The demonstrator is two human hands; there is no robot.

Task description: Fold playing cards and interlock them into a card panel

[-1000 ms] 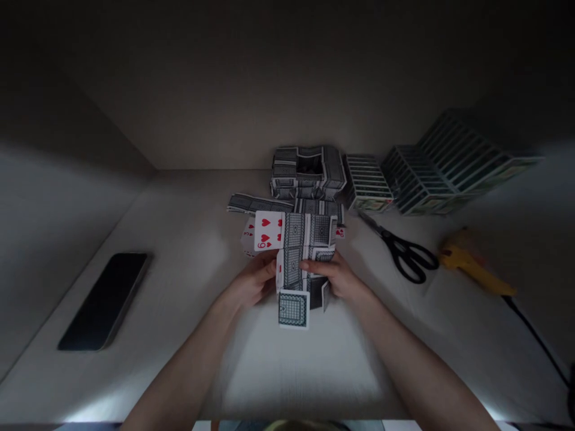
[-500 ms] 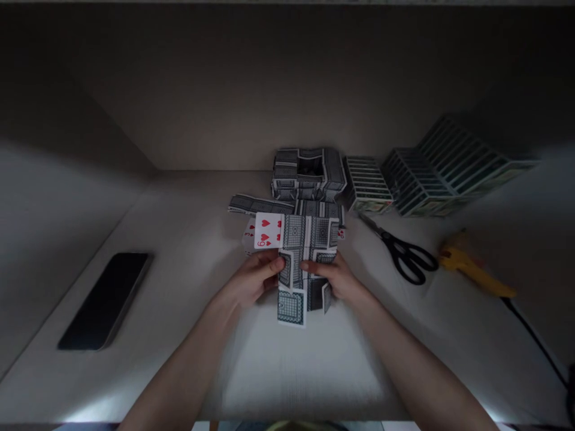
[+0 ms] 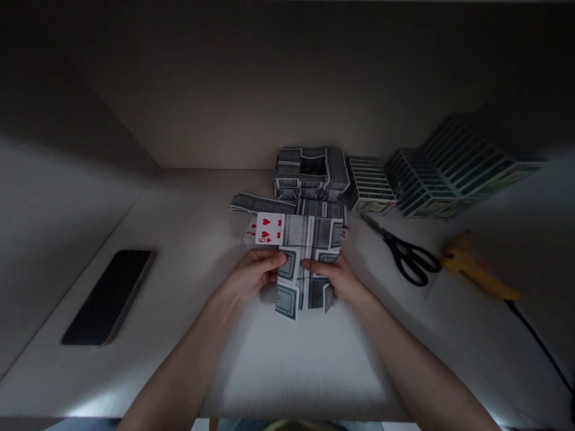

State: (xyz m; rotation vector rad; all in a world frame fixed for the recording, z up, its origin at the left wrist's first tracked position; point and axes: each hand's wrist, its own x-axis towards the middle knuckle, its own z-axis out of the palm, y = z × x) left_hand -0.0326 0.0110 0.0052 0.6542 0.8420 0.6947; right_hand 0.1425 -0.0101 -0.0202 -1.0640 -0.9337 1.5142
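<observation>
Between my hands is a panel of interlocked playing cards point(image 3: 307, 239), patterned backs up, with several card flaps folded up along its sides. A six of hearts point(image 3: 269, 228) sticks out face up at its upper left. My left hand point(image 3: 255, 272) pinches the left edge, thumb on a folded flap. My right hand point(image 3: 336, 274) grips the right edge, its thumb reaching across to the middle seam. The fingers beneath the panel are hidden. At the lower left a loose-looking flap point(image 3: 286, 300) juts out at an angle. More cards point(image 3: 250, 232) lie partly covered behind the panel.
Behind stand a boxy structure of folded cards point(image 3: 287, 173) and a flat card strip point(image 3: 260, 203). To the right are green-edged card blocks point(image 3: 371, 182), black-handled scissors point(image 3: 406, 254) and a yellow glue gun point(image 3: 480, 275) with a cord. A phone point(image 3: 108, 299) lies left.
The lower-left card flap has tilted and drawn up slightly, and the flap under my left thumb now lies flatter. Both hands keep their hold. The view has shifted a little.
</observation>
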